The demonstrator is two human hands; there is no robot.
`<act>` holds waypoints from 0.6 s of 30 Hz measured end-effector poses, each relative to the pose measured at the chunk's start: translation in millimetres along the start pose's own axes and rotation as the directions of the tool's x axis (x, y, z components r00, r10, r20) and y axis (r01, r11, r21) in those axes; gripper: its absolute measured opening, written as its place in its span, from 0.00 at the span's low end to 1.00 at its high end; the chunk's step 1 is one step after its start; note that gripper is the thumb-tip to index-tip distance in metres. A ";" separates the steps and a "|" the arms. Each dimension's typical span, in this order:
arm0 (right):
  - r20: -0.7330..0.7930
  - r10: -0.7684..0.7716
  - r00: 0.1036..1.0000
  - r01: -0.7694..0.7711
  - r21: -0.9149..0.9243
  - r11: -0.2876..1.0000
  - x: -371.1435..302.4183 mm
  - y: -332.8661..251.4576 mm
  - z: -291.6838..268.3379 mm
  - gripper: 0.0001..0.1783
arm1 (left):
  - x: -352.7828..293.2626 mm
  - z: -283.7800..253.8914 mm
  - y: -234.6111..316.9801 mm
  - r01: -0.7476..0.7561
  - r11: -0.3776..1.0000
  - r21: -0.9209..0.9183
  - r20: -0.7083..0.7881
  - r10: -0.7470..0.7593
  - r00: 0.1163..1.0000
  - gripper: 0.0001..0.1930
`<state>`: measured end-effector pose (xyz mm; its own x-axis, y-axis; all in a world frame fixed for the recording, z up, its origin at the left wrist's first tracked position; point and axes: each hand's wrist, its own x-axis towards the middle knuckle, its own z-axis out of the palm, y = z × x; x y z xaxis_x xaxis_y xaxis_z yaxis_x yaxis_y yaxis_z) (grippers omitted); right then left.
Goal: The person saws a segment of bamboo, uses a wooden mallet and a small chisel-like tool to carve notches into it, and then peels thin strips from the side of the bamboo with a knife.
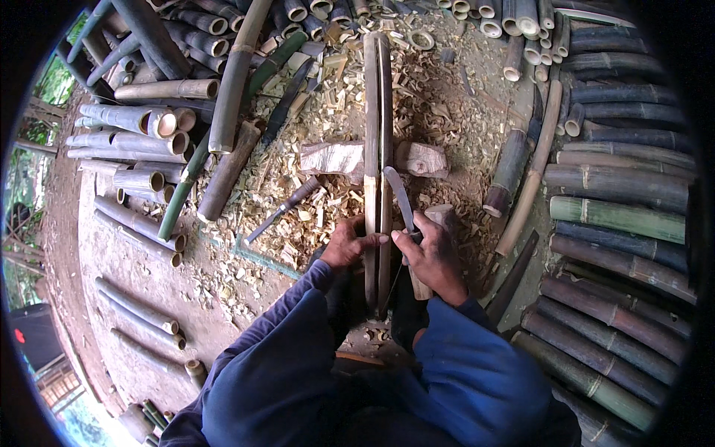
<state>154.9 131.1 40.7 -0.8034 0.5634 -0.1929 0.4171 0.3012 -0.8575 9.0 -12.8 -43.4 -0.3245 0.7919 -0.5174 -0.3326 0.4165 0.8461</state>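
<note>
A long bamboo pole [371, 119] with a dark lengthwise slit stands nearly straight ahead of me, its near end between my legs. It crosses a pale wooden block [331, 158], which shows on both sides. My left hand [350, 244] is closed around the pole's left side, with the thumb lying across it. On the right, my right hand [436, 255] grips a knife with a wooden handle. The knife blade [399, 195] points up and away, its rounded tip close to the pole's right edge. Whether the blade touches the bamboo I cannot tell.
Wood shavings [328, 97] cover the ground ahead. A chisel-like tool [284, 208] with a dark handle lies left of the pole. Cut bamboo tubes [134, 141] are piled at the left, and rows of bamboo [618, 216] line the right. A dark tapered blade [514, 276] lies by my right knee.
</note>
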 end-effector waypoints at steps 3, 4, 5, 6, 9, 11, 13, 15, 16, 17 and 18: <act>0.038 0.139 0.990 -0.143 0.178 0.974 -1.8 -9.6 2.4 0.17 | 8.5 -1.5 -24.3 -0.086 0.991 0.100 -0.066 0.093 0.993 0.26; 0.083 0.245 0.966 -0.259 0.306 0.916 -4.0 -12.6 0.9 0.18 | 8.9 4.1 -23.7 -0.106 0.990 0.091 -0.090 0.114 0.989 0.26; 0.097 0.251 0.963 -0.269 0.337 0.902 -4.2 -11.3 0.9 0.19 | 8.0 10.7 -23.3 -0.125 0.989 0.083 -0.115 0.134 0.984 0.26; 0.112 0.256 0.960 -0.279 0.367 0.887 -3.9 -9.2 1.1 0.20 | 7.5 15.3 -22.6 -0.145 0.987 0.076 -0.139 0.154 0.978 0.27; 0.194 0.307 0.932 -0.363 0.525 0.770 -3.4 -6.3 -2.0 0.22 | 5.9 21.0 -16.6 -0.057 0.978 0.198 -0.177 0.093 0.980 0.27; 0.239 0.342 0.909 -0.414 0.614 0.672 -1.9 -8.0 -5.0 0.23 | 4.2 25.9 -10.4 -0.027 0.937 0.347 -0.246 0.119 0.962 0.29; 0.259 0.373 0.891 -0.443 0.676 0.589 0.5 -12.2 -4.4 0.24 | -0.5 33.8 -2.6 0.021 0.858 0.513 -0.312 0.164 0.936 0.31; 0.256 0.394 0.883 -0.453 0.688 0.567 6.9 -14.8 -2.3 0.25 | 2.6 34.2 -11.7 0.048 0.789 0.613 -0.325 0.197 0.925 0.33; 0.248 0.405 0.880 -0.453 0.696 0.558 9.5 -16.4 -2.6 0.25 | 3.1 35.7 -10.0 0.054 0.773 0.633 -0.328 0.204 0.922 0.34; 0.223 0.382 0.897 -0.422 0.690 0.588 10.3 -13.7 0.0 0.26 | 3.8 36.9 -8.2 0.061 0.756 0.652 -0.332 0.212 0.919 0.34; 0.199 0.359 0.912 -0.392 0.682 0.617 11.1 -6.2 5.5 0.26 | 4.8 38.0 -6.3 0.088 0.749 0.656 -0.327 0.177 0.928 0.33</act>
<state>141.1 131.3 41.2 -0.6678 0.4685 -0.5784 0.2822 -0.5597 -0.7791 43.2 5.3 -46.4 -0.6500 0.6627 -0.3720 0.3033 0.6750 0.6726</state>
